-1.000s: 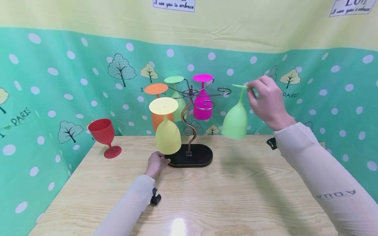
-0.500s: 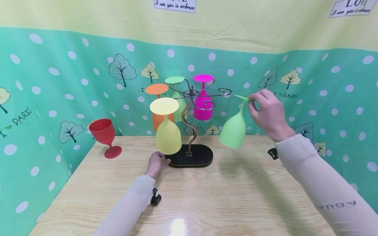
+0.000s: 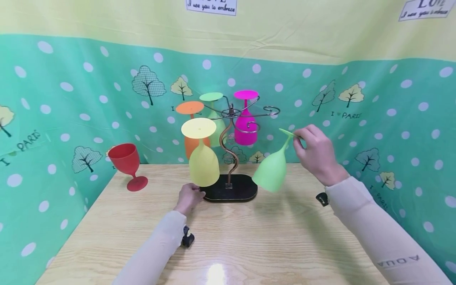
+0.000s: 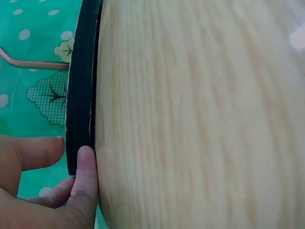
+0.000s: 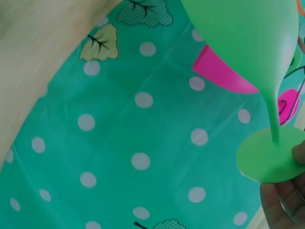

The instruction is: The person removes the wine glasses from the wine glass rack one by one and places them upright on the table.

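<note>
My right hand (image 3: 317, 152) pinches the foot of a light green goblet (image 3: 271, 170) between thumb and fingers. The goblet hangs upside down and tilted, its bowl toward the lower left, right of the rack's base. In the right wrist view, the thumb and fingers hold the rim of its round foot (image 5: 267, 160). A metal glass rack (image 3: 228, 146) with a wavy copper stem stands on a black oval base (image 3: 231, 194). My left hand (image 3: 189, 198) grips the left end of that base. The left wrist view shows fingers (image 4: 86, 164) on the base's edge.
Upside down on the rack hang a yellow goblet (image 3: 204, 166), an orange goblet (image 3: 189, 145), another green goblet (image 3: 215, 134) and a magenta goblet (image 3: 246, 132). Curled wire arms (image 3: 271, 111) point right. A red goblet (image 3: 125, 158) stands upright on the wooden table (image 3: 142, 221), left.
My right hand has moved down and slightly left with the green goblet, which has tilted more. The left hand stays on the base.
</note>
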`<state>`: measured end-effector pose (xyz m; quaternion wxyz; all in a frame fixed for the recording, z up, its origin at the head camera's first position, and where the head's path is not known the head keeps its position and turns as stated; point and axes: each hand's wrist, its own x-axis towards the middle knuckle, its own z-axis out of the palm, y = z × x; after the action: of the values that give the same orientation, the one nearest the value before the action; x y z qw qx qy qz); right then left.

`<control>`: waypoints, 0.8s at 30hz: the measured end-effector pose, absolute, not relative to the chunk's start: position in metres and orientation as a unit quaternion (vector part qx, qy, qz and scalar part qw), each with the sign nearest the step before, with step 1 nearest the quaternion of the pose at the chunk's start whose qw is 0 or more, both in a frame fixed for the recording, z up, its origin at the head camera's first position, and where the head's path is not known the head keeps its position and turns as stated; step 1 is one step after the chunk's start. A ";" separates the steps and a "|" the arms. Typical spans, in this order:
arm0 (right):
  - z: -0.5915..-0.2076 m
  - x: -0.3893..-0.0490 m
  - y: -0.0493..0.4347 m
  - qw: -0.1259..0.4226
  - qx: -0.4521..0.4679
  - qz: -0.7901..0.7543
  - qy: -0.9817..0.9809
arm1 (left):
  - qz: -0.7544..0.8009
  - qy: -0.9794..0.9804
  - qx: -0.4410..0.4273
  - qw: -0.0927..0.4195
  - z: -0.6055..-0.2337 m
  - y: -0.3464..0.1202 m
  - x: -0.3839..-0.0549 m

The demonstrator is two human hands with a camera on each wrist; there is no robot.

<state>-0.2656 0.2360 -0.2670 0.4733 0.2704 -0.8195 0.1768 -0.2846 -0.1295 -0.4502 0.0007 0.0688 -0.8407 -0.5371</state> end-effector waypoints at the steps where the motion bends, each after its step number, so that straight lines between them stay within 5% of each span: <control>1: -0.270 -0.266 0.235 0.473 0.271 0.180 -0.819 | -0.546 -0.835 0.071 -0.002 -0.450 -0.130 -0.284; 24: -0.323 -0.256 0.221 0.421 0.200 0.252 -0.848 | -0.583 -0.812 0.014 -0.021 -0.430 -0.120 -0.238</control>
<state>-0.2564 0.2207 -0.3228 0.4213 0.2000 -0.8479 0.2520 -0.2379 -0.1197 -0.4301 -0.0206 0.0138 -0.8119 -0.5832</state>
